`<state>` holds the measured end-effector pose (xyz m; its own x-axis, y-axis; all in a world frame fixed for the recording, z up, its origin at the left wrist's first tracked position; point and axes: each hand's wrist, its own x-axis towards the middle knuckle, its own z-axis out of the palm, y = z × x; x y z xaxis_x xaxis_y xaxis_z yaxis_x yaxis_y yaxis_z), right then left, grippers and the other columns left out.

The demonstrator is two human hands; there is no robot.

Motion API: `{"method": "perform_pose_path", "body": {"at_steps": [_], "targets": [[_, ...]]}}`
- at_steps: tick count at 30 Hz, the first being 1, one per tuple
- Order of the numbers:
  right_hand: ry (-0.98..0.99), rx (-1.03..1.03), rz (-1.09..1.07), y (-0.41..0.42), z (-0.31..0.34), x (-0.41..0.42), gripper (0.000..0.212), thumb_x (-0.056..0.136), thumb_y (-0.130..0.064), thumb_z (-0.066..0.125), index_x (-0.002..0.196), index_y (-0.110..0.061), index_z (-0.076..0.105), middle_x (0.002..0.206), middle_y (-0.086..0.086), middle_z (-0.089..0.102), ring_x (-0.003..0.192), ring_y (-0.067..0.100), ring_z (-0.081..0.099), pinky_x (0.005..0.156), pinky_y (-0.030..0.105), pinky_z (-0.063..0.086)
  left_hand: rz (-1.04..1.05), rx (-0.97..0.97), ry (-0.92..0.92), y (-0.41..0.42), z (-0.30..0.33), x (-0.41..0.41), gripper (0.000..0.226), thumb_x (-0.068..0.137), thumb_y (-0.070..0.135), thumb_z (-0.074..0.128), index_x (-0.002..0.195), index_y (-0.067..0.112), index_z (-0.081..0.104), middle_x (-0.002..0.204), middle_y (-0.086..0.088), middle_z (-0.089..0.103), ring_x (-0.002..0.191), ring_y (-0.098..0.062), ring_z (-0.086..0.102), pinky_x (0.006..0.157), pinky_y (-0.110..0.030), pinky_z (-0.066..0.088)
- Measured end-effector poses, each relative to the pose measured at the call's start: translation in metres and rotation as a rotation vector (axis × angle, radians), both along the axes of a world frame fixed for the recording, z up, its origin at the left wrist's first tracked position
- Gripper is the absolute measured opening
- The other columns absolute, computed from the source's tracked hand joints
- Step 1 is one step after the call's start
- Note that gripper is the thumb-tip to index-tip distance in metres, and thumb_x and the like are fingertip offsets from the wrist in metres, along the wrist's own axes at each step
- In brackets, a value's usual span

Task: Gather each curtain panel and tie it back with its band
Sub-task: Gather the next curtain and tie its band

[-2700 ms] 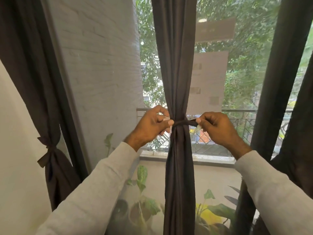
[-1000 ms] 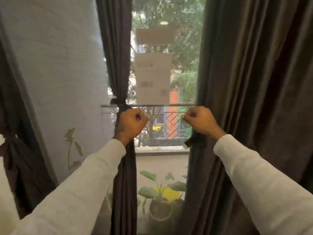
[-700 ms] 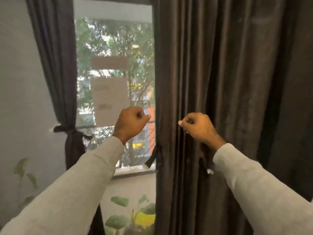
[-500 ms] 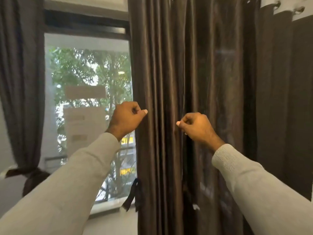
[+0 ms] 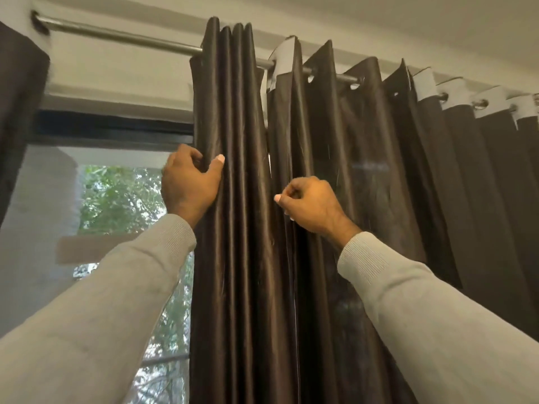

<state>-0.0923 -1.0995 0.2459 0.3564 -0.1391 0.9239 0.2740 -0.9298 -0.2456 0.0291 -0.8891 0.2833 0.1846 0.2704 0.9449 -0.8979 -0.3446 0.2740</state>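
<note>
Both hands — fistfuls of curtain folds

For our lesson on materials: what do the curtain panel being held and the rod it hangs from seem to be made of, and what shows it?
Curtain panel: looks like dark brown woven fabric with a satin-like sheen; light streaks run down its soft folds. The exact fibre cannot be told.
Rod: probably metal, silvery and smooth, with a long highlight along it.

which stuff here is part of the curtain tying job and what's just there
Job:
- dark curtain panel, left edge gripped by the left hand
- right hand, pinching a fold
- curtain rod

Just there:
- window
- paper sheet on the glass
- other curtain at far left
</note>
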Motion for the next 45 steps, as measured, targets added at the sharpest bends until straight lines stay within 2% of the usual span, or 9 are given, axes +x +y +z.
{"method": "perform_pose_path", "body": {"at_steps": [3,8,13,18,22,31,37,42,45], "targets": [[-0.083,-0.031,0.061,0.003,0.030,0.021,0.023,0.093,-0.043,0.073,0.081,-0.023,0.073,0.079,-0.005,0.074,0.077,0.013,0.073,0.078,0.043,0.065,0.010,-0.011,0.078,-0.007,0.022,0.011,0.064,0.088,0.066,0.074,0.122,0.015,0.056,0.126,-0.012,0.062,0.117,-0.036,0.060,0.098,-0.047,0.051],[-0.163,-0.035,0.133,0.001,0.064,0.044,0.022,0.094,-0.043,0.072,0.082,-0.025,0.070,0.085,-0.005,0.071,0.087,0.016,0.071,0.084,0.045,0.063,-0.032,0.016,0.235,-0.014,0.024,0.015,0.076,0.086,0.076,0.072,0.131,0.017,0.052,0.130,-0.009,0.062,0.112,-0.031,0.061,0.096,-0.041,0.050],[-0.132,0.023,0.195,0.000,0.083,0.065,0.033,0.094,-0.050,0.070,0.109,-0.021,0.064,0.106,0.001,0.069,0.096,0.022,0.070,0.084,0.042,0.062,-0.390,-0.037,0.404,-0.008,0.028,0.040,0.090,0.065,0.076,0.086,0.131,0.018,0.064,0.123,-0.005,0.075,0.110,-0.027,0.075,0.103,-0.050,0.059],[-0.038,0.087,0.251,0.023,0.094,0.083,0.067,0.091,-0.052,0.072,0.142,-0.015,0.049,0.131,0.010,0.063,0.116,0.032,0.065,0.095,0.052,0.060,-0.567,0.044,0.404,-0.014,0.028,0.016,0.026,0.100,0.025,0.076,0.122,0.012,0.073,0.108,-0.012,0.083,0.099,-0.029,0.081,0.093,-0.046,0.065],[-0.005,0.090,0.175,0.027,0.100,0.096,0.026,0.093,-0.022,0.068,0.116,-0.010,0.070,0.109,0.007,0.070,0.101,0.029,0.069,0.091,0.045,0.062,-0.341,0.057,0.370,0.012,0.031,0.024,0.041,0.099,0.036,0.073,0.135,0.016,0.070,0.120,-0.006,0.078,0.110,-0.030,0.075,0.104,-0.051,0.059],[-0.044,0.356,0.375,0.047,0.094,0.126,0.036,0.104,-0.035,0.056,0.133,-0.013,0.061,0.129,0.015,0.068,0.119,0.036,0.063,0.105,0.048,0.053,0.259,-0.140,0.393,0.142,0.042,0.050,0.027,0.104,0.035,0.059,0.119,0.016,0.071,0.127,-0.019,0.071,0.119,-0.046,0.065,0.106,-0.051,0.053],[-0.181,0.475,0.498,0.095,0.100,0.143,0.052,0.097,-0.033,0.062,0.147,-0.025,0.048,0.130,0.010,0.068,0.119,0.033,0.063,0.106,0.041,0.049,-0.301,-0.017,0.384,0.195,0.037,0.095,0.052,0.093,0.052,0.077,0.134,0.020,0.069,0.122,0.000,0.077,0.112,-0.024,0.074,0.108,-0.047,0.057],[-0.281,0.107,0.300,0.151,0.101,0.144,0.033,0.095,-0.029,0.059,0.125,-0.018,0.068,0.123,0.018,0.072,0.113,0.038,0.067,0.094,0.043,0.054,-0.447,0.126,0.172,0.170,0.048,0.086,0.039,0.111,0.043,0.055,0.142,0.021,0.060,0.130,-0.002,0.072,0.117,-0.018,0.069,0.114,-0.049,0.052],[-0.110,-0.181,0.225,0.198,0.116,0.144,0.044,0.089,-0.021,0.067,0.133,-0.026,0.070,0.133,0.008,0.072,0.123,0.031,0.066,0.102,0.039,0.054,-0.640,0.183,0.213,0.154,0.060,0.076,0.075,0.094,0.078,0.056,0.138,0.018,0.071,0.130,-0.005,0.077,0.124,-0.022,0.072,0.115,-0.046,0.052]]}}
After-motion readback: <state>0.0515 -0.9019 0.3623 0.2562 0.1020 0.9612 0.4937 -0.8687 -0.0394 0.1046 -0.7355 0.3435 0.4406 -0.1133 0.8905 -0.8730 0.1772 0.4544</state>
